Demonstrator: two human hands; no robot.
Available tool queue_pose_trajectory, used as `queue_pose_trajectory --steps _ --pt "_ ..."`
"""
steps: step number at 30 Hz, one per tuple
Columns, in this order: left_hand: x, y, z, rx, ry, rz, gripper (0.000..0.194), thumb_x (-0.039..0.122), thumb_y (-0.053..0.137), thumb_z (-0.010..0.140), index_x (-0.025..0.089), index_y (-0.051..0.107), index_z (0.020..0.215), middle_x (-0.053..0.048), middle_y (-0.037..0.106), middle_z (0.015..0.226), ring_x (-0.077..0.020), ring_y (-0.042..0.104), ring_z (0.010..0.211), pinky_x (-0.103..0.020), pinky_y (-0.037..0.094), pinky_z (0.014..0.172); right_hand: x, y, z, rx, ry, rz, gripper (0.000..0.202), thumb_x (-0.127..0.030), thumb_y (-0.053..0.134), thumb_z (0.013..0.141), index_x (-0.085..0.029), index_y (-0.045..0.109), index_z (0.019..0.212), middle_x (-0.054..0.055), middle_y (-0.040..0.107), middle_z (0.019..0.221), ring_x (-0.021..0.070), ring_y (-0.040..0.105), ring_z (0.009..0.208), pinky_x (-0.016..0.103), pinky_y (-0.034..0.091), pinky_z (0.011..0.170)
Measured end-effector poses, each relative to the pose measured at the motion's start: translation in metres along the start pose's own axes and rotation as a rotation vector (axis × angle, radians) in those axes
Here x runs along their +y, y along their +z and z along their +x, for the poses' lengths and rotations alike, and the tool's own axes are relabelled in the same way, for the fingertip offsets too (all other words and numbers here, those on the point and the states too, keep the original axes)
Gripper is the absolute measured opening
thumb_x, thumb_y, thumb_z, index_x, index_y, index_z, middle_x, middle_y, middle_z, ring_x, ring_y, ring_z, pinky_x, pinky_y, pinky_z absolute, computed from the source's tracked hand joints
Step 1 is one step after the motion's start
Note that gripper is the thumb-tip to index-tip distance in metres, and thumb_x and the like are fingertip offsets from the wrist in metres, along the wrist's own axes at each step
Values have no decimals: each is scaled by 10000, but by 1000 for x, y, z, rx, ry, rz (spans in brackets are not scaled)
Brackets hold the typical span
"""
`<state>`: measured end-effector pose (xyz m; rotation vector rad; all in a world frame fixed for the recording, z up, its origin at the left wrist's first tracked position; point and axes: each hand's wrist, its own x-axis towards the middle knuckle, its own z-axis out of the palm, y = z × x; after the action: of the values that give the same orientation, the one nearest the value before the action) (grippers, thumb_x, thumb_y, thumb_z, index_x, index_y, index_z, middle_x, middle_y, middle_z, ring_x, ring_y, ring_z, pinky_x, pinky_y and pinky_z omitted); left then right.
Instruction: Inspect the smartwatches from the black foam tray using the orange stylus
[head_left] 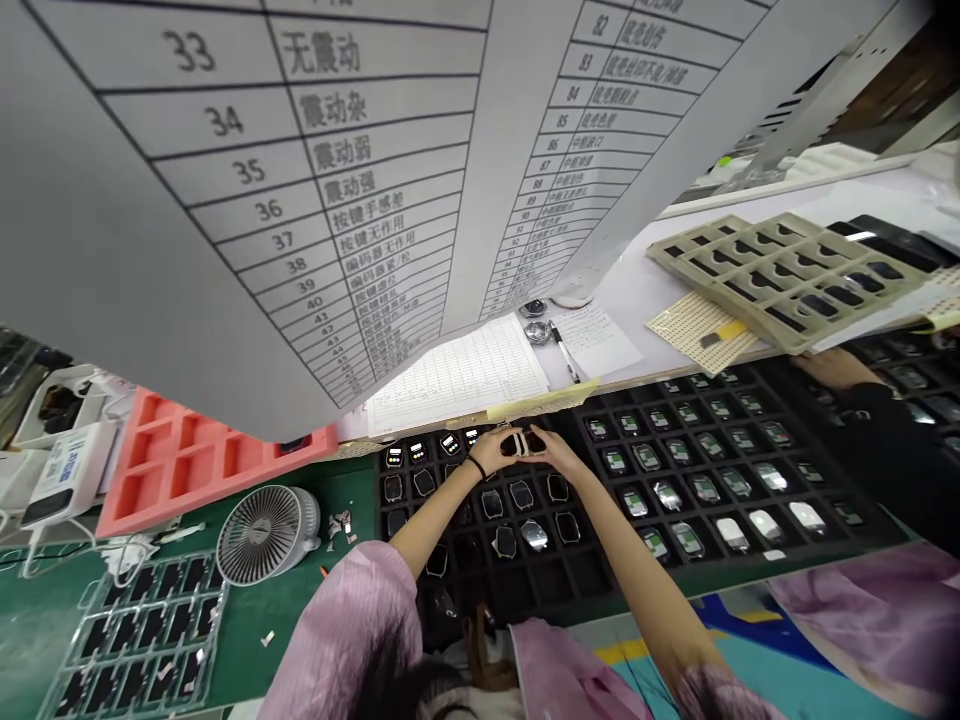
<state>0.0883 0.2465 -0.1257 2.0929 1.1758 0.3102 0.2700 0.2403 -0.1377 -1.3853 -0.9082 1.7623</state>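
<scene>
Over the black foam tray (pixel 540 585), my left hand (pixel 491 450) is closed with its fingertips on a small watch case (pixel 519 442) with a pale edge. My right hand (pixel 556 455) meets it from the other side, its fingers also curled round the dark and pale pieces; whether these are one case or two I cannot tell. Watch cases sit in the tray's pockets around the hands, such as the case with a shiny face (pixel 534 535) below them. Several lit watches (pixel 450 445) are at the tray's upper left.
A second foam tray (pixel 697 450) of watch cases lies to the right, near a co-worker's hand (pixel 836 370). A printed list (pixel 375 150) hangs close in front. Left are a fan (pixel 262 535), a pink tray (pixel 187 470) and clear trays (pixel 142 630); beige trays (pixel 787 270) rest on the shelf.
</scene>
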Motion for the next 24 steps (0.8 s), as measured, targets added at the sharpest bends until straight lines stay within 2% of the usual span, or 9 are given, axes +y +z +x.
queue_pose_trajectory --steps 4,9,13,16,18,20,24 --pt "0 13 -9 -31 -59 111 546 153 688 731 168 563 1262 -106 627 1228 -237 613 1114 -354 507 968 3 -3 27 175 -167 -219 442 -555 529 849 -158 706 931 94 727 843 266 682 866 430 545 817" --pt "13 28 0 -19 -75 229 507 185 652 791 151 516 1278 -133 595 1252 -255 567 1156 -396 466 993 1 -1 54 262 -368 -500 320 -414 588 893 -164 637 1088 85 665 1130 221 631 1014 446 481 916" --pt "32 45 19 -20 -37 273 280 218 581 866 149 583 1138 -122 653 1119 -247 580 1101 -406 452 974 5 -10 48 326 -491 -689 233 -317 507 930 -171 646 1047 90 656 1104 239 604 1017 469 445 942" --pt "41 56 22 5 -33 282 282 192 460 929 153 562 1189 -121 597 1258 -230 536 1170 -388 435 980 13 -22 29 375 -560 -810 287 -245 404 922 -178 674 990 128 658 1042 287 579 1012 483 441 930" --pt "41 59 14 32 -37 287 340 200 407 952 170 511 1273 -111 514 1374 -224 468 1254 -388 412 1001 20 -26 16 383 -588 -885 291 -228 412 897 -171 680 994 140 648 1017 298 575 988 477 459 896" --pt "34 56 0 62 -65 297 382 195 386 955 181 462 1329 -115 479 1400 -227 432 1281 -401 399 1004 25 -23 7 369 -597 -955 278 -205 434 879 -168 682 1000 135 645 983 291 581 947 460 475 868" --pt "13 43 -36 83 -186 327 339 166 416 921 166 515 1245 -132 546 1256 -253 497 1160 -427 420 947 28 5 9 298 -574 -1078 277 -142 448 877 -166 679 1029 117 650 983 264 594 964 405 480 882"
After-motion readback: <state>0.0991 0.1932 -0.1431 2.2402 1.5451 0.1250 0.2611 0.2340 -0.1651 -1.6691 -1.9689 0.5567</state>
